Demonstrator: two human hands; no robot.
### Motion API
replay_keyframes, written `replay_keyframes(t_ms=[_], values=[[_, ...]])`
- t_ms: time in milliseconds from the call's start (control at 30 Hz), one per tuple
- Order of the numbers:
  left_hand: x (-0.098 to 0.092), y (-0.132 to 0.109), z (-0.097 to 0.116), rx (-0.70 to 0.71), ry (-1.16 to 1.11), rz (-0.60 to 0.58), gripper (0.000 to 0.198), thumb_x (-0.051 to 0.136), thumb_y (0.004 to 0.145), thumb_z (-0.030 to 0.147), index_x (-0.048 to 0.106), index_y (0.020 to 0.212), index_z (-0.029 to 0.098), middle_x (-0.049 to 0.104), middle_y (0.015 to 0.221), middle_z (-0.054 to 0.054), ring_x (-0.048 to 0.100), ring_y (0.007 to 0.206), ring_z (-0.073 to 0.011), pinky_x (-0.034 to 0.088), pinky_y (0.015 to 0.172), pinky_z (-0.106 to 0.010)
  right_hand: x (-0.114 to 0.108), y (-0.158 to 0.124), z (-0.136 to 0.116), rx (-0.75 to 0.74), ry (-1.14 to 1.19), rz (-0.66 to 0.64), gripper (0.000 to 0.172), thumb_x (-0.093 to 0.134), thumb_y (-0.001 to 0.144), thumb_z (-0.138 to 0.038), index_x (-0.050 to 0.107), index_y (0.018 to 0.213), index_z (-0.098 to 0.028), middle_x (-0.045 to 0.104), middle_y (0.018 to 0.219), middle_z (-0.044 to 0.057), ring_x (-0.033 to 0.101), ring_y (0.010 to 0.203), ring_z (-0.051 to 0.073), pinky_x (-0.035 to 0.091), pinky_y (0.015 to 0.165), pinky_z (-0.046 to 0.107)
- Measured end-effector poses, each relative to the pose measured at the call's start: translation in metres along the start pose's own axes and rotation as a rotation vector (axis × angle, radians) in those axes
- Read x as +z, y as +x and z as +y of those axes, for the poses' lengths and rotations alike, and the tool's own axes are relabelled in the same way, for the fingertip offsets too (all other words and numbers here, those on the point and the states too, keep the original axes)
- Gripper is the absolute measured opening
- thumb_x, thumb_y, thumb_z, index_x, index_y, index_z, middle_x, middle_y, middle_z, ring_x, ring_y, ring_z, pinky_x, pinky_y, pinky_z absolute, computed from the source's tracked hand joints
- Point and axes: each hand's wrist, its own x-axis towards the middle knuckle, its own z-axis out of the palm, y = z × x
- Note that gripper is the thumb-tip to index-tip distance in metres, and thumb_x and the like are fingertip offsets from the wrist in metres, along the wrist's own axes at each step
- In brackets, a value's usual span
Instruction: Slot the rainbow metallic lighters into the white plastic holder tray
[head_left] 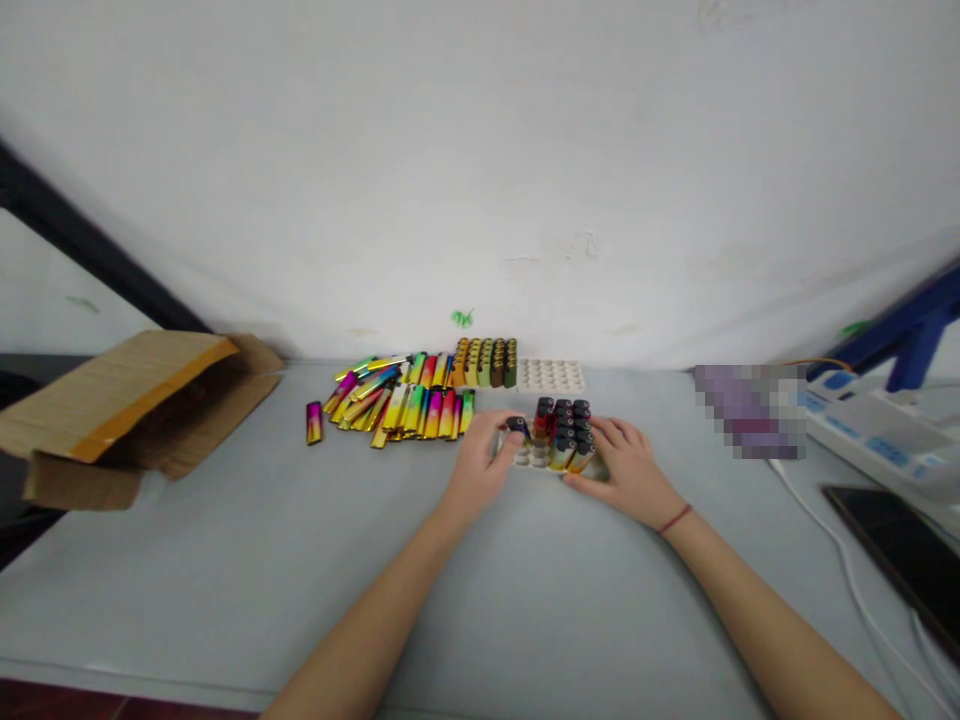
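My left hand (484, 455) is closed on a lighter (516, 425) with a black top, at the left part of a white holed tray (534, 462). Fingers cover most of that lighter's body. Upright lighters (564, 432) with black tops fill the tray's right part in rows. My right hand (619, 465) grips the tray's right end, thumb at the front corner and fingers along the side by the lighters. Left of the hands lies a loose pile of shiny multicoloured lighters (409, 408). One purple and yellow lighter (313, 424) lies apart from it.
Behind the hands stand a block of gold-topped lighters (486, 362) and a second white holed tray (551, 375) near the wall. An open cardboard box (150, 400) sits at the left. On the right are a power strip (874, 440), a white cable (825, 530) and a dark phone (900, 555).
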Motion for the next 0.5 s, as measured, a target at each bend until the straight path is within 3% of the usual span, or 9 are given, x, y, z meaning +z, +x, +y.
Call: replay_keyframes(t_ms=[367,500], values=[[0.0039,-0.0007,-0.0009,-0.037,0.101,-0.102,0.020,0.063,0.085,0.029,0.073,0.102,0.026,0.075,0.105,-0.007,0.062,0.102,-0.0265,0.040,0.097,-0.040,-0.0005,-0.0001,-0.0007,-0.008,-0.016,0.007,0.072,0.056,0.084,-0.067,0.053,0.138,-0.020,0.059,0.134,0.015,0.048,0.119,0.035,0.040,0.099,0.051],[0.0047,-0.0028,-0.0021,-0.024,0.122,-0.047,0.025,0.067,0.083,0.028,0.071,0.108,0.026,0.074,0.107,-0.006,0.064,0.098,-0.0250,0.039,0.098,-0.040,-0.0008,0.0001,-0.0011,0.004,-0.003,0.004,0.072,0.054,0.085,-0.068,0.054,0.136,-0.018,0.059,0.134,0.016,0.048,0.119,0.035,0.039,0.099,0.050]])
